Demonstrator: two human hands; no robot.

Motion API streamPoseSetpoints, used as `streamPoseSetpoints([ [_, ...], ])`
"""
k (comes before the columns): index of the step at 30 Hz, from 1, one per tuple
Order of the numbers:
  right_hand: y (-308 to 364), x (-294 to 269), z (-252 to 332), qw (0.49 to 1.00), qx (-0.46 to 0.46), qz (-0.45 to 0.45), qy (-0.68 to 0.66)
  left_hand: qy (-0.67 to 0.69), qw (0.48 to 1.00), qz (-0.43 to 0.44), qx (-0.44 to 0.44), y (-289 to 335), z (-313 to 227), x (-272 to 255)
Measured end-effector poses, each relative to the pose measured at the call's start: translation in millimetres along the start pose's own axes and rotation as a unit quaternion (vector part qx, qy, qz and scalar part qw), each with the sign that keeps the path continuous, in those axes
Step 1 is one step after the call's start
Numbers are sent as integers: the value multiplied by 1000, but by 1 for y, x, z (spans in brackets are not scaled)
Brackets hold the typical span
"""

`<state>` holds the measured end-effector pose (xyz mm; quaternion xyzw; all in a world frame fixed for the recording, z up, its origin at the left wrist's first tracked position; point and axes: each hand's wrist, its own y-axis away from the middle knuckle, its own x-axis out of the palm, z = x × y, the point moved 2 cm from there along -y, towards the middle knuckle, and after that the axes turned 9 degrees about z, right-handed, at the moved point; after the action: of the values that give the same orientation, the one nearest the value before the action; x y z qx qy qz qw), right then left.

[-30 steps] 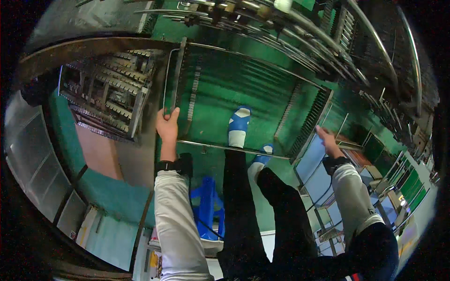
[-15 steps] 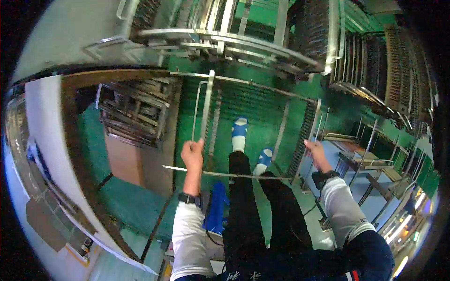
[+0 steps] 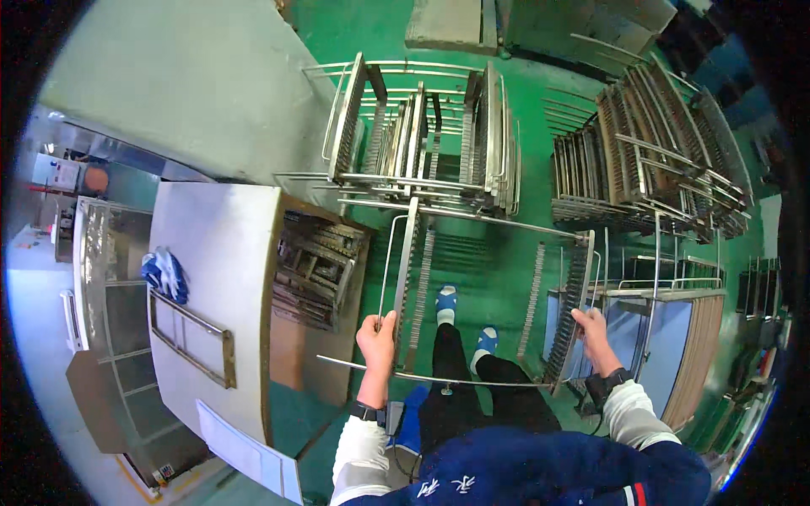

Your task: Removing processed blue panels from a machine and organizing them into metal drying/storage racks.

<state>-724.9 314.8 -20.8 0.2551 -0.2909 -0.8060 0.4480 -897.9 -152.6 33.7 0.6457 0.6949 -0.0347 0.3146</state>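
Between my two hands hangs a metal slotted rack [image 3: 407,282], an open frame with toothed side bars joined by thin rods. My left hand [image 3: 377,341] is closed round its left side, by the loop handle. The right side is gripped by my right hand [image 3: 595,341], thumb toward the toothed bar. The rack is held in front of my legs, above the green floor, and my shoes show through it. Its far rod appears close to a group of similar racks [image 3: 488,126] standing ahead.
More racks [image 3: 650,152] are stacked at the far right. On the left a white-topped table [image 3: 211,244] carries blue-and-white gloves [image 3: 164,274] and a small metal frame [image 3: 226,358]; metal parts [image 3: 316,261] lie on its lower shelf. Blue panels [image 3: 675,337] stand on the right.
The view has shifted, so the racks ahead now show whole and the tabletop with gloves has come into sight. Both hands still hold the rack, which now appears lower and further right.
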Motion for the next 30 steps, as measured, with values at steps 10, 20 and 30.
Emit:
streamPoseSetpoints([
  [10, 76, 3, 105, 987, -120, 51, -89, 42, 993, -24, 112, 19, -123, -51],
  [20, 75, 63, 241, 957, -242, 92, -131, 104, 969, -42, 222, -24, -241, -88],
  [30, -56, 141, 377, 938, -276, 121, -168, 113, 965, -65, 226, -189, -314, -68],
])
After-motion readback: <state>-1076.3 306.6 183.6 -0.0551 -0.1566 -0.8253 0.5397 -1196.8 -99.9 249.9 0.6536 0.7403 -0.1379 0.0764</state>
